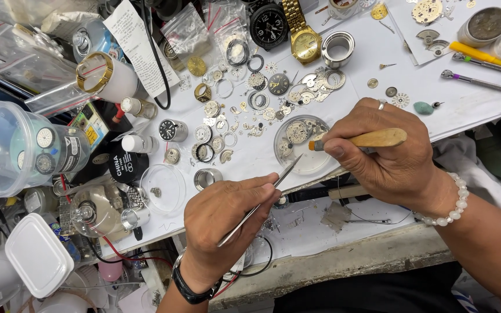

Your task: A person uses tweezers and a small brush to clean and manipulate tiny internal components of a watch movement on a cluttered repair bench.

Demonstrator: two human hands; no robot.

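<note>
Left hand point(221, 217): closed around metal tweezers point(259, 206), tips aimed up toward the small clear dish point(301, 145), just short of its near rim.
Right hand point(387, 156): gripping a wooden-handled brush point(366, 139), bristle end over the dish's right side; ring on one finger, white bead bracelet at the wrist.
Small clear dish: near the front edge of the workbench point(389, 69), holding watch movement parts.
Loose gears and plates point(262, 98): scattered just behind the dish, toward the bench's middle.
Gold wristwatch point(304, 37): at the back edge, beside a black-dial watch point(268, 24).
Clear plastic tub point(13, 148): at the left edge, tipped on its side.
</note>
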